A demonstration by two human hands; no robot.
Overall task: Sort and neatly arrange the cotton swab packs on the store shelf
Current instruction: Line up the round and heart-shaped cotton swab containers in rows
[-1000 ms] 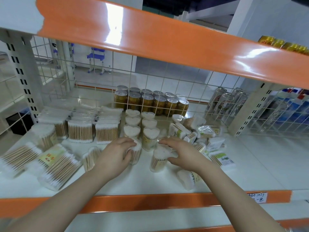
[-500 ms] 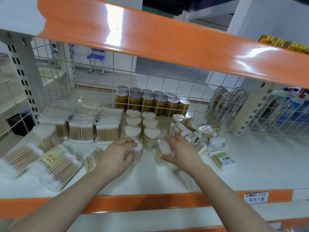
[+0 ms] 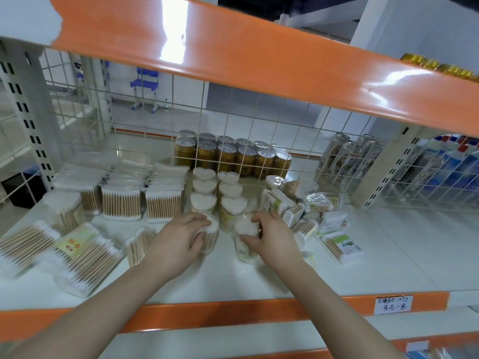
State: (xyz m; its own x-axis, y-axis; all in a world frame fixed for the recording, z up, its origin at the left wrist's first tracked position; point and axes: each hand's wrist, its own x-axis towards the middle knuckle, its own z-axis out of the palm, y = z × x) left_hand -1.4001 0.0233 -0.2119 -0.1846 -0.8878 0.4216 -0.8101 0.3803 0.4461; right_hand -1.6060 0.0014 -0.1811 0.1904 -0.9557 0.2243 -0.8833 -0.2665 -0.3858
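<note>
Two rows of heart-shaped swab tubs (image 3: 204, 202) stand in the middle of the white shelf (image 3: 388, 260). My left hand (image 3: 178, 239) grips one clear tub (image 3: 211, 235) at the front of the left row. My right hand (image 3: 270, 235) holds another heart-shaped tub (image 3: 246, 239) from above and from the side, in front of the right row. Rectangular swab boxes (image 3: 120, 203) stand in rows on the left. Flat bagged packs (image 3: 85, 257) lie at the front left. A loose heap of small packs (image 3: 308, 208) lies right of my right hand.
Gold cans (image 3: 228, 158) and tall drink cans (image 3: 347, 159) stand behind the wire grid at the back. An orange shelf beam (image 3: 259, 63) hangs overhead. A handwritten price tag (image 3: 394, 304) is on the front orange edge. A single pack (image 3: 342, 246) lies apart on the right.
My right hand has carried its tub back toward the right row and stood it closer to the other heart tubs. My left hand has stayed on its tub.
</note>
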